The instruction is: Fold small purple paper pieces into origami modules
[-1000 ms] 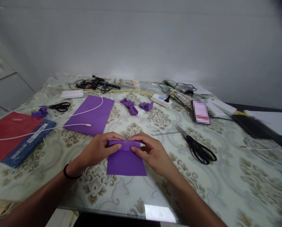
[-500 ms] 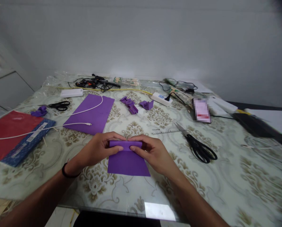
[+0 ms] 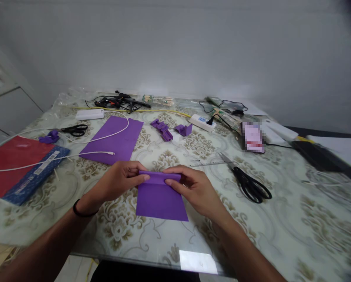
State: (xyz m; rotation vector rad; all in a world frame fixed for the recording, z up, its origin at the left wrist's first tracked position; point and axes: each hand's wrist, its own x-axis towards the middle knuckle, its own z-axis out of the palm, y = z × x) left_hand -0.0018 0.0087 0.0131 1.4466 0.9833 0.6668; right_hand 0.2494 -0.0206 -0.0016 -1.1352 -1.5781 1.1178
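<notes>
A small purple sheet of paper (image 3: pixel 161 201) lies in front of me, its far edge folded over toward me into a narrow band. My left hand (image 3: pixel 119 182) pinches the left end of that band between thumb and fingers. At the right end, my right hand (image 3: pixel 193 188) grips the fold, thumb on top and fingers behind. Beyond my left hand lies a larger stack of purple paper (image 3: pixel 113 137) with a white cable across it. Black-handled scissors (image 3: pixel 248 182) rest to the right, their blades over a clear ruler (image 3: pixel 203 163).
Pleated purple paper pieces (image 3: pixel 163 130) lie farther back, near a white power strip (image 3: pixel 202 122). On the left are a red and blue packet (image 3: pixel 25 168), a second pair of scissors (image 3: pixel 75 130) and a white power bank (image 3: pixel 89 114). A phone (image 3: pixel 253 138) stands at the right.
My left hand has shifted left along the fold, opening a gap between the two hands. My right hand still grips its end, and the sheet has turned slightly.
</notes>
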